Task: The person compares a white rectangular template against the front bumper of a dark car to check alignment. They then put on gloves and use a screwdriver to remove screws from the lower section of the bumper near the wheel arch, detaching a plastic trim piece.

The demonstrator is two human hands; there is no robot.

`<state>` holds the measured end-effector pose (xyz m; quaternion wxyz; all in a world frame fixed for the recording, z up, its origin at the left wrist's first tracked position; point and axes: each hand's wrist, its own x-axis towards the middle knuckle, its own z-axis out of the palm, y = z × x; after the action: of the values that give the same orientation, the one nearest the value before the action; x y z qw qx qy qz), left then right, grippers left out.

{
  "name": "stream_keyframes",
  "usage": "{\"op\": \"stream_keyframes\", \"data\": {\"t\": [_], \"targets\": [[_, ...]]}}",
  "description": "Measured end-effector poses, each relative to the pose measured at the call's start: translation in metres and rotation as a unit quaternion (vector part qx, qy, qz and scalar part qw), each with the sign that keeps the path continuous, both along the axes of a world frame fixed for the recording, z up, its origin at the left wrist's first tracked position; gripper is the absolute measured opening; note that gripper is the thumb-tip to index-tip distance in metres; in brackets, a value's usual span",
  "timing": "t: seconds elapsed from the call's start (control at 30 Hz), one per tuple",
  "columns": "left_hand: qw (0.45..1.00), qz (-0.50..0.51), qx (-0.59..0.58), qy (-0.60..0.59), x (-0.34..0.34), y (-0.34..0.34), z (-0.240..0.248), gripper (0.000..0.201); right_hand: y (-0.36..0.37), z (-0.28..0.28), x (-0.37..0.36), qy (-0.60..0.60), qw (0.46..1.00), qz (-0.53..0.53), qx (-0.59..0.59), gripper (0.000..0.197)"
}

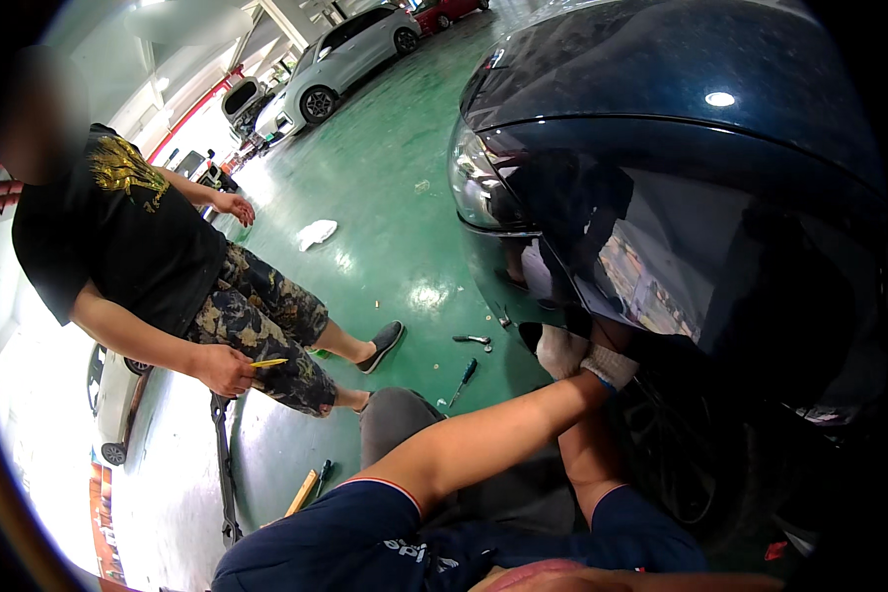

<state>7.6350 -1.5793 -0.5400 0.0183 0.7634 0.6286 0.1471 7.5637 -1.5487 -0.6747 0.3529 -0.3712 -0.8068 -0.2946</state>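
Note:
My forearms cross at the front corner of a dark blue car (582, 148), beside its wheel (676, 454). Pale knit gloves cover both hands, close together at the bumper's lower edge. My left hand (612, 366) is at the wheel-arch side, its fingers hidden. My right hand (560, 352) appears to be the one nearer the headlight (479, 183); its dark fingertip part touches or lies just under the bumper. Whether either holds anything is hidden. On the floor nearby lie a ratchet wrench (472, 339), a screwdriver (464, 382) and a small metal tool (504, 318).
A person (138, 227) in a black shirt stands at the left, holding a thin yellow object (269, 363). A dark metal arm (223, 464), a second screwdriver (324, 477) and a white cloth (317, 234) are on the green floor. A silver car (345, 64) stands behind.

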Motion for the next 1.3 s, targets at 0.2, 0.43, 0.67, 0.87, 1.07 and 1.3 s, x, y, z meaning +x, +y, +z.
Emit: {"op": "stream_keyframes", "data": {"t": [0.2,0.43,0.67,0.87,1.07,1.3], "targets": [[1.0,0.005,0.011,-0.006,-0.007,0.002,-0.001,0.025,-0.022,0.073,0.011,0.263,0.953,0.143,-0.05,0.04],[1.0,0.004,0.015,-0.011,-0.008,0.0,-0.001,0.026,-0.019,0.053,-0.009,0.236,0.965,0.087,0.077,0.034],[0.999,0.015,0.029,-0.023,-0.006,0.001,-0.013,0.026,-0.017,0.055,-0.006,-0.025,0.993,-0.012,0.111,0.048],[0.996,0.072,0.039,-0.019,0.007,0.004,-0.053,0.027,-0.019,0.1,0.017,0.193,0.972,0.016,0.137,0.044],[0.994,0.106,-0.007,-0.035,0.023,0.005,-0.062,0.027,-0.037,0.124,0.023,0.33,0.935,0.129,-0.022,0.041],[0.998,-0.022,-0.013,0.064,0.005,-0.029,-0.002,0.03,-0.057,0.148,0.04,0.438,0.861,0.217,-0.138,0.019]]}}
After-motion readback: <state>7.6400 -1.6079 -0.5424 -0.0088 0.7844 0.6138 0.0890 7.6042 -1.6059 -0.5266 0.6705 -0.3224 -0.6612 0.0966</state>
